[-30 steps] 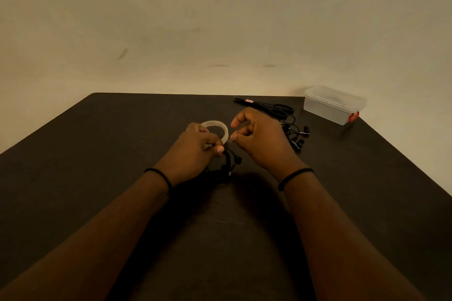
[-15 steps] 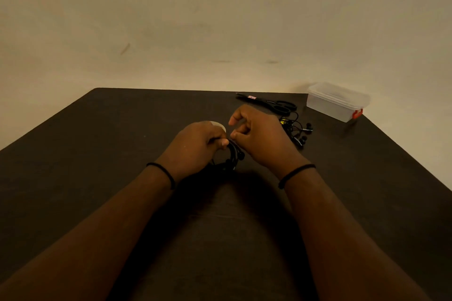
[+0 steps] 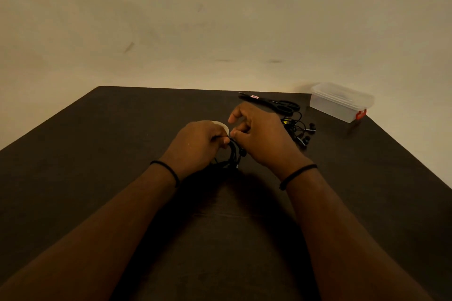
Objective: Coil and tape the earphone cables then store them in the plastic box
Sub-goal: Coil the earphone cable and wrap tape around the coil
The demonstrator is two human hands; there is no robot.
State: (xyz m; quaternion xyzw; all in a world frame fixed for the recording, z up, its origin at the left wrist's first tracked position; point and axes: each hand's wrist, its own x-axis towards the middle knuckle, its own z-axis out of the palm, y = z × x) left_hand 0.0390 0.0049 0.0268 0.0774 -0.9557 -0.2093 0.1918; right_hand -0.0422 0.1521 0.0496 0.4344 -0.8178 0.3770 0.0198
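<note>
Head view shows us both hands together mid-desk: our left hand [image 3: 200,144] grips the coiled black earphone cable [image 3: 233,154], and our right hand [image 3: 259,134] pinches at the coil's top; whether it holds tape we cannot tell. Behind our left hand peeks the tape roll [image 3: 221,124]. Toward the desk's [image 3: 97,154] far right corner lie scissors [image 3: 281,104], loose earphones [image 3: 299,131] and the plastic box [image 3: 341,102]
</note>
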